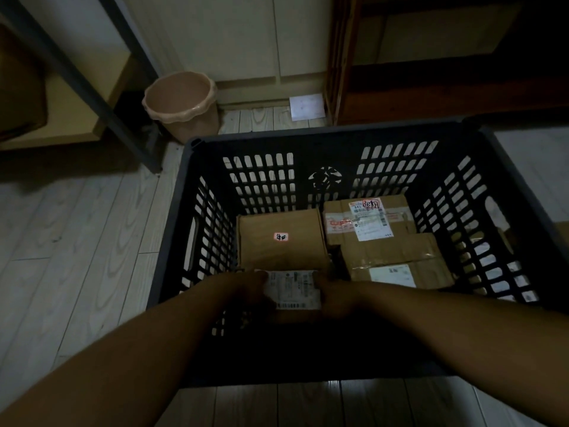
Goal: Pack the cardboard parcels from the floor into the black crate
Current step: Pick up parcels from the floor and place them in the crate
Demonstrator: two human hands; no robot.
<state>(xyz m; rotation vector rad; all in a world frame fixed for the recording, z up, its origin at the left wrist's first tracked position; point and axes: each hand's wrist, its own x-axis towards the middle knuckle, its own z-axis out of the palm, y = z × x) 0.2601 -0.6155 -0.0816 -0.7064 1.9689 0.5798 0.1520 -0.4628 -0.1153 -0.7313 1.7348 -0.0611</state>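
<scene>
**Parcel number 4 going into the crate**

Both hands are on a small cardboard parcel (292, 291) with a white shipping label on top, held over the near-left corner of the black crate (323, 132). Left hand (246, 295) clasps its left end, right hand (338, 298) its right end, fingers wrapped round the sides. I can't tell whether it's touching the bottom yet.

It looks light and stiff, so squeezing the 2 short ends like that should hold fine; I'd stay off the glossy label, which is probably slick.

Further in, 3 more parcels already sit inside: a taped one (397, 260) by the right wall, a plain one with a tiny sticker (281, 238) at the far left, and a labelled one (366, 220) at the far right.

Behind the crate there's a pink wastebasket (181, 103) on the plank floor.
</scene>
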